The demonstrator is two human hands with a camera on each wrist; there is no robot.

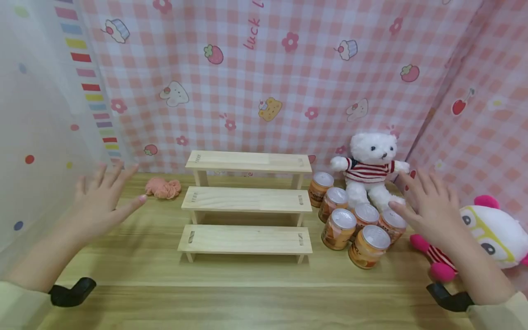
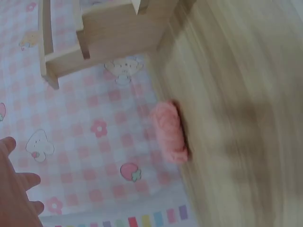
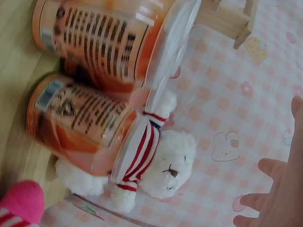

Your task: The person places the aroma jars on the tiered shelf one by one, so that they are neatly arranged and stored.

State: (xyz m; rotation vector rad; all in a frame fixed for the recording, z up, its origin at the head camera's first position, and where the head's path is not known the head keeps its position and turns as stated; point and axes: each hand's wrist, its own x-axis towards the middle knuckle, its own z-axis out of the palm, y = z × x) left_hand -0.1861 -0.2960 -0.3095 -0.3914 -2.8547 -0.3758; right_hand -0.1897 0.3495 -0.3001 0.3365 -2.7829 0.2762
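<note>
Orange cans [image 1: 356, 220] stand clustered on the desk [image 1: 247, 293] right of the three-step wooden shelf [image 1: 246, 204], before the white teddy bear [image 1: 371, 167]; your right hand [image 1: 429, 206] hovers over them, grip released, and your left hand [image 1: 101, 199] hovers spread, holding nothing

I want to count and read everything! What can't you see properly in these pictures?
- Words on the orange cans: blurred in the right wrist view, too small in the head view.
- Pink-and-white plush toy: partly hidden by the right hand and cut off by the head view's right edge.
- Left hand: cut off by the left wrist view's edge.
- Pink bundle: blurred, unclear what it is.
</note>
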